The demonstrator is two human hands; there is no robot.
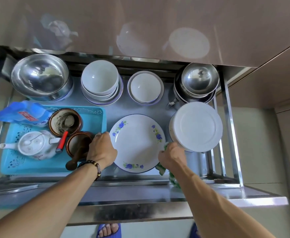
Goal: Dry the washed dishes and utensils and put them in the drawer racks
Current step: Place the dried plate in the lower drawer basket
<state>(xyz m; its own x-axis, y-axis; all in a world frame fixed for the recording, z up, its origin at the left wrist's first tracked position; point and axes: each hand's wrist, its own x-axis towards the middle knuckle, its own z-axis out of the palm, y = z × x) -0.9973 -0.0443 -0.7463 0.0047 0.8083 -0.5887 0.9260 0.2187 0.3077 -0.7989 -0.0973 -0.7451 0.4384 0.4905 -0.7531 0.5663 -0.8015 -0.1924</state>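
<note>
Floral plate (137, 143) lay lower centre of frame in steel drawer rack (230, 117). Left hand (101, 148) gripped plate's left rim, fingers curled. Right hand (171, 156) pinched right rim, green cloth (163, 169) bunched beneath.

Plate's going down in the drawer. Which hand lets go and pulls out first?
Left, probably. The left hand only grips the flowered plate at its rim, while the right hand also holds the green cloth against the plate's other edge.
</note>
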